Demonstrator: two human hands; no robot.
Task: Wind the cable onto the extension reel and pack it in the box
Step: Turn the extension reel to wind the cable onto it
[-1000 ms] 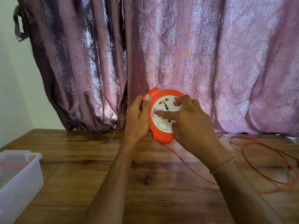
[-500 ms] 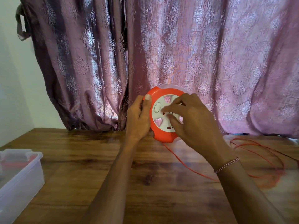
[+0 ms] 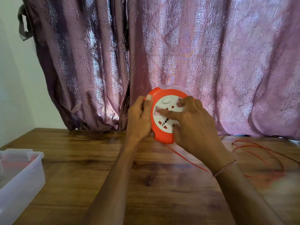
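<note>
A round orange extension reel (image 3: pixel 164 135) with a white socket face is held upright above the wooden table. My left hand (image 3: pixel 140 118) grips its left rim, thumb on the front edge. My right hand (image 3: pixel 193 125) lies across the white face, its fingers spread and pressing on it. A thin orange cable (image 3: pixel 186 159) runs from under the reel toward the right and lies in loose loops (image 3: pixel 263 156) on the table. A clear plastic box (image 3: pixel 21 181) stands at the lower left.
A purple patterned curtain (image 3: pixel 178 54) hangs right behind the reel. The wooden table (image 3: pixel 154 184) stretches across the view. A pale wall (image 3: pixel 13 78) is at the left.
The white socket face has turned round under my right hand; its oval button went from the bottom to the top. The cable loops on the right have shifted. My left hand stays put.
</note>
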